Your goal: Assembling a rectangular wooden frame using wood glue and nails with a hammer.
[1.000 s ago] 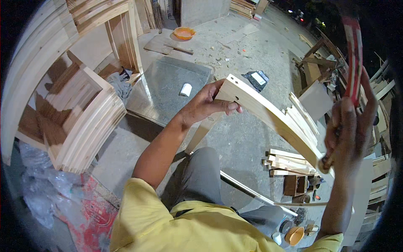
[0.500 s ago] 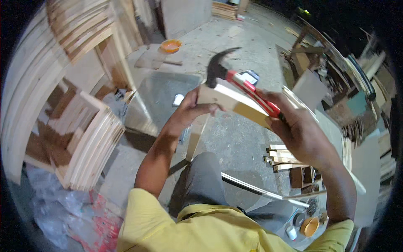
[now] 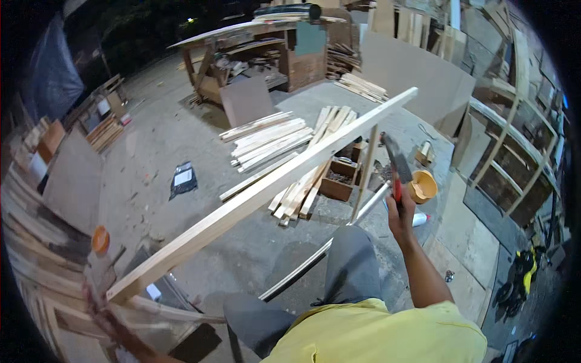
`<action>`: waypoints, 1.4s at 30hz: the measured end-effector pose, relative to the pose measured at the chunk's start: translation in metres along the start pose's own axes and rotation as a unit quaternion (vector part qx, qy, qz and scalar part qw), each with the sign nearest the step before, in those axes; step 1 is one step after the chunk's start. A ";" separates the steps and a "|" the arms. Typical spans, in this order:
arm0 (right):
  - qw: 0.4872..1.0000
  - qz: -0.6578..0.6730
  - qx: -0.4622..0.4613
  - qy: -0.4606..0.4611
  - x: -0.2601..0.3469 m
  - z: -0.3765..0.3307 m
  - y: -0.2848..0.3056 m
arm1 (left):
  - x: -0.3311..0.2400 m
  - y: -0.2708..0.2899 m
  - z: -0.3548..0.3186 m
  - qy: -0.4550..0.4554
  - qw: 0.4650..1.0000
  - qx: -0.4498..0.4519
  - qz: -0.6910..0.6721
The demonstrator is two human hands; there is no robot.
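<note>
A long pale wooden beam (image 3: 266, 187) slants across the view from lower left to upper right. My right hand (image 3: 400, 216) is closed round the red handle of a claw hammer (image 3: 396, 166), its dark head pointing up and away, to the right of the beam. At the beam's near left end is my left hand (image 3: 97, 302), smeared by motion; its fingers and grip cannot be made out. A thin upright wooden strip (image 3: 365, 175) stands below the beam's far part; whether they touch is unclear.
Several wooden strips (image 3: 272, 140) lie on the floor beyond the beam. A divided wooden box (image 3: 336, 186) of small metal pieces sits near an orange bowl (image 3: 423, 186). A dark packet (image 3: 183, 179) lies farther left. Stacked wooden frames (image 3: 36, 242) stand at the left edge.
My view has swung to the right. The hammer, earlier held over the beam's end near my left hand, is now apart from it on the right. My hands are farther apart.
</note>
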State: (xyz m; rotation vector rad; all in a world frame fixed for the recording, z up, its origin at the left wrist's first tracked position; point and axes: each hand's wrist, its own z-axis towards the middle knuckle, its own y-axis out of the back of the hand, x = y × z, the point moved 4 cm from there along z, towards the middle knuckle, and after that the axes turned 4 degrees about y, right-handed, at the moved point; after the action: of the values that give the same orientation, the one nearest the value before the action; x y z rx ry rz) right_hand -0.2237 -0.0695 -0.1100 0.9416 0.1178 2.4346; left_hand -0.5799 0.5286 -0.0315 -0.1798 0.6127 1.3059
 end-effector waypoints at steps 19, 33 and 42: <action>0.997 0.036 0.055 0.049 -0.052 0.048 -0.042 | -0.164 -0.241 0.024 0.018 0.878 0.337 0.340; 0.738 0.001 0.615 0.277 0.207 0.106 -0.210 | -0.149 -0.230 0.053 0.059 0.853 0.402 0.328; 0.639 -0.125 0.730 0.207 0.239 0.103 -0.188 | -0.184 -0.193 0.070 0.145 0.832 0.491 0.214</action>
State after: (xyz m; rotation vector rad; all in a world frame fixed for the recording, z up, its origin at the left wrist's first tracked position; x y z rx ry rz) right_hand -0.2233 0.2009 0.0631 0.6873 2.4312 1.8115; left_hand -0.4003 0.3524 0.0807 0.6591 1.5808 1.2299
